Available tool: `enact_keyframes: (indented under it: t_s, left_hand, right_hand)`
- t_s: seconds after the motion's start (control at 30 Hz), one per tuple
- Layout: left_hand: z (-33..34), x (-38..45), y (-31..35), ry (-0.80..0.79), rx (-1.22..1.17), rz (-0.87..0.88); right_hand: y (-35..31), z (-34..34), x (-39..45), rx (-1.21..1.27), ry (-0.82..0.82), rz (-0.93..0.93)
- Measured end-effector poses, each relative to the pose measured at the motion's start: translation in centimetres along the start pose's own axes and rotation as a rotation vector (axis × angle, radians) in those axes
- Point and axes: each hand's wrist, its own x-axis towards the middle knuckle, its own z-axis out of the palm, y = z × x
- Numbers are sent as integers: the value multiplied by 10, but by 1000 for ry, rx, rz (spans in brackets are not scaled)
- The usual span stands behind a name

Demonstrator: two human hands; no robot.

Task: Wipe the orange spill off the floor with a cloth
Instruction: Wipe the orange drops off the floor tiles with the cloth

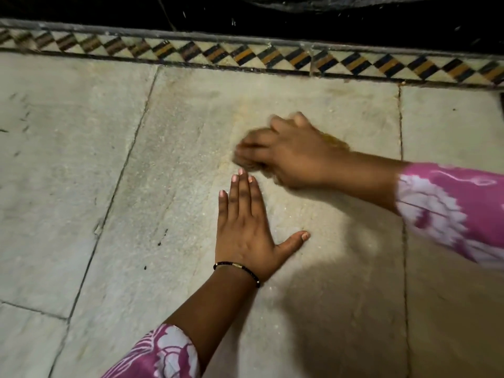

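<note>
My right hand (289,151) is blurred with motion on the pale stone floor (174,159), its fingers curled round a small yellow-orange stained cloth (336,141); only a bit of the cloth shows behind the wrist and under the fingers. A faint orange-yellow smear (245,115) tints the slab just beyond that hand. My left hand (245,227) lies flat on the floor just in front of the right hand, fingers straight and together, thumb spread to the right, holding nothing. A black bead bracelet sits on its wrist.
A patterned tile border (245,57) in black, orange and cream runs across the far side, with a dark area (272,17) beyond it. Grout joints divide the slabs. Small dark specks (162,237) dot the floor to the left.
</note>
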Motion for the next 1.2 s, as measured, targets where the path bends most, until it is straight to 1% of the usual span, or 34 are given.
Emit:
enact_keyframes:
  t_s: [0.07, 0.1, 0.13, 0.23, 0.27, 0.3, 0.33, 0.37, 0.43, 0.5, 0.53, 0.6, 0.63, 0.67, 0.7, 0.77, 0.8, 0.83, 0.87, 0.9, 0.97, 1.0, 1.07, 1.13, 1.17, 1.2]
  left_hand:
    - [0, -1, 0, 4, -11, 12]
    - [1, -1, -1, 7, -17, 15]
    - [1, -1, -1, 9, -20, 16]
    - [-1, 0, 0, 2, -10, 11]
    - [-3, -1, 1, -2, -6, 11]
    - [-3, -1, 1, -12, 1, 10]
    - [-4, -1, 2, -26, 13, 13]
    - [-4, -1, 2, -35, 22, 8]
    - [-3, -1, 3, -36, 34, 0]
    - [-2, -2, 6, -34, 47, 11]
    - [-2, -1, 2, -28, 54, 8]
    - [-1, -1, 0, -9, 50, 9]
    - [0, -1, -1, -3, 54, 12]
    - [0, -1, 0, -3, 62, 20]
    - [0, -2, 0, -2, 73, 19]
    - [0, -2, 0, -14, 94, 5]
    - [-1, -2, 2, -26, 106, 5]
    - [-3, -3, 5, -43, 117, 5]
    - [-5, -3, 6, -63, 115, -10]
    - [-7, -3, 7, -85, 107, -32]
    - [-10, -12, 18, -109, 67, -34]
    - [-10, -19, 25, -102, 38, 13]
    - [-6, -35, 37, -79, -2, 166]
    - [2, -51, 51, -85, -20, 346]
    - [6, -58, 59, -100, -20, 413]
    - [8, -62, 66, -120, -15, 464]
  right_hand:
    - [21, 2, -55, 11, -30, 8]
    - [38, 3, -79, -19, -26, 54]
    - [56, 2, -96, -46, -31, 142]
    - [99, 1, -102, -29, -8, 537]
    - [102, 0, -94, -44, 2, 619]
    - [97, 0, -85, -63, -17, 658]
    - [86, -2, -79, -67, -30, 652]
    - [71, -2, -76, -63, -32, 595]
    - [34, -5, -90, -65, -20, 418]
    - [2, -8, -134, -58, -46, 266]
    - [-10, -5, -156, -32, -68, 222]
    - [-17, -4, -216, 22, -99, 255]
    - [-11, -4, -244, 36, -68, 329]
    - [-1, -5, -271, 36, -32, 454]
    - [11, -6, -289, 47, -5, 617]
    - [36, -4, -301, 35, 22, 929]
    - [46, -4, -298, 16, 23, 1047]
    - [50, -6, -291, 4, 10, 1123]
    - [48, -6, -280, 9, -15, 1132]
    - [40, -6, -269, 35, -37, 1095]
    - [11, -7, -261, 75, -57, 951]
    - [-9, -9, -267, 50, -61, 854]
    - [-49, -13, -291, 39, -116, 667]
    - [-74, -14, -332, 91, -163, 557]
    - [-77, -15, -355, 93, -159, 557]
    - [-73, -15, -376, 68, -151, 616]
